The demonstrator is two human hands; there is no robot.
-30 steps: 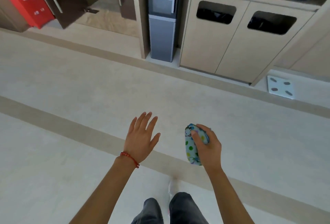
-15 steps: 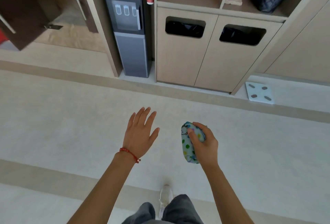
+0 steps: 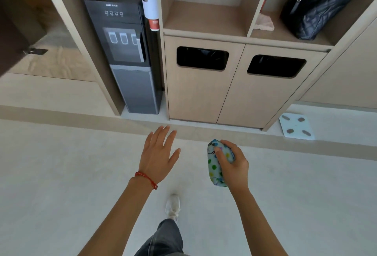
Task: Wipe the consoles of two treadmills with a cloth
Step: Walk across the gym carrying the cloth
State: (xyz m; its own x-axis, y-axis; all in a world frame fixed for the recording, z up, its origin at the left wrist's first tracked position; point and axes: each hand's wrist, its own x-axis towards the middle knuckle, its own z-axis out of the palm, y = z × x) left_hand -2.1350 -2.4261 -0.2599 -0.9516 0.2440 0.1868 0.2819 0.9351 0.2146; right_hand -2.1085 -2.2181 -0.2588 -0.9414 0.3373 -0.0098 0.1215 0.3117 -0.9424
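Far ahead stands a wooden cabinet with two bin openings, a water dispenser to its left and a black quilted handbag, cut off at the top edge, on its right shelf. A white scale lies on the floor at right. The left hand spreads its fingers wide, holding nothing; the right hand grips the bunched dotted cloth, partly hidden by its fingers.

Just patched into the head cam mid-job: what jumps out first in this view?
The two bare hands at centre: the right hand grips a bunched pale cloth with coloured dots, while the left hand hangs open beside it, a red cord bracelet on its wrist. Ahead stand a black and grey water dispenser and a beige cabinet with two dark slots; no treadmill shows.
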